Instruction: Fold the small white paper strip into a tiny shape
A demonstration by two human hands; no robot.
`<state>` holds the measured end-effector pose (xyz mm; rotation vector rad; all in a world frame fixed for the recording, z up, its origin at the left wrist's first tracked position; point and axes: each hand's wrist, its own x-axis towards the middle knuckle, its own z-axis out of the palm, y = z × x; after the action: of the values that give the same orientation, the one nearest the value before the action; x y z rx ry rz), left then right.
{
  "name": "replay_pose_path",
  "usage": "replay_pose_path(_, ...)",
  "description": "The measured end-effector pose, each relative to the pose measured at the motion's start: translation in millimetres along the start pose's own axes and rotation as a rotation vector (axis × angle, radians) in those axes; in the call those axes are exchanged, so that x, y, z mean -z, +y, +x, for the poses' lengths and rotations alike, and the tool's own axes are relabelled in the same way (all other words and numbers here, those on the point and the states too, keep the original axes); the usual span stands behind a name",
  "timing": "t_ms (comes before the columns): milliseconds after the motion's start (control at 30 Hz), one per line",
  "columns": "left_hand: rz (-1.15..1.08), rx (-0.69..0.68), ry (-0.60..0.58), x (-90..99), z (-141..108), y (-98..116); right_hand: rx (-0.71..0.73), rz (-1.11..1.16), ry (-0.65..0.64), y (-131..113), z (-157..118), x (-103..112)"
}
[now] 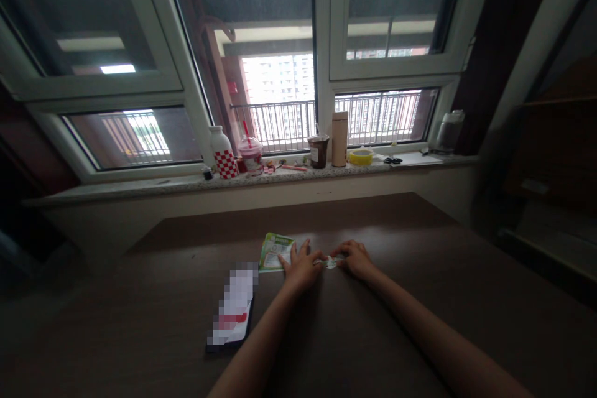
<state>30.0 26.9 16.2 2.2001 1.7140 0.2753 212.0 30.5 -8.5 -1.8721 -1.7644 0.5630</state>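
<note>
A small crumpled white-and-green strip (331, 262) lies low over the brown table between my two hands. My left hand (302, 268) rests palm down, its index finger and thumb side closed on the strip's left end. Its other fingers are spread, the outermost over the edge of a flat green-and-white packet (275, 252). From the other side, my right hand (357, 260) has curled fingers pinching the strip's right end. The fingertips partly cover the strip, so its exact kind cannot be made out.
A phone (236, 305) with a blurred-out screen lies left of my left forearm. Along the windowsill (186, 185) stand a checkered bottle (224, 152), a pink drink cup (252, 155), a brown cup (318, 151), a tan flask (340, 140), yellow tape (360, 157) and scissors (392, 160).
</note>
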Motion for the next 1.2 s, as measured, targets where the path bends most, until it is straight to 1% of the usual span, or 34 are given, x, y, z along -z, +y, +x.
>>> replay_pose_path(133,0.011,-0.009,-0.006,-0.4,0,-1,0.005,0.007,-0.006,0,-1,1)
replay_pose_path(233,0.031,0.000,0.013,-2.1,-1,-1,0.028,0.004,-0.018,0,-3,2)
replay_pose_path(333,0.042,0.003,0.049,-5.1,-2,-1,0.077,-0.005,-0.004,2,-7,1)
replay_pose_path(467,0.035,-0.031,0.119,-9.6,-5,-1,0.172,-0.017,0.020,6,-13,1)
replay_pose_path(700,-0.016,-0.041,0.222,-11.8,-10,1,0.208,-0.058,0.062,7,-17,5)
replay_pose_path(833,-0.052,-0.047,0.237,-9.6,-12,4,0.243,-0.092,0.112,8,-17,2)
replay_pose_path(933,-0.037,-0.058,0.226,-9.0,-13,4,0.241,-0.107,0.140,9,-18,-1)
replay_pose_path(1067,-0.012,-0.067,0.210,-10.2,-13,4,0.256,-0.112,0.149,8,-19,-1)
replay_pose_path(1200,-0.001,-0.066,0.229,-12.8,-11,3,0.266,-0.084,0.150,7,-20,1)
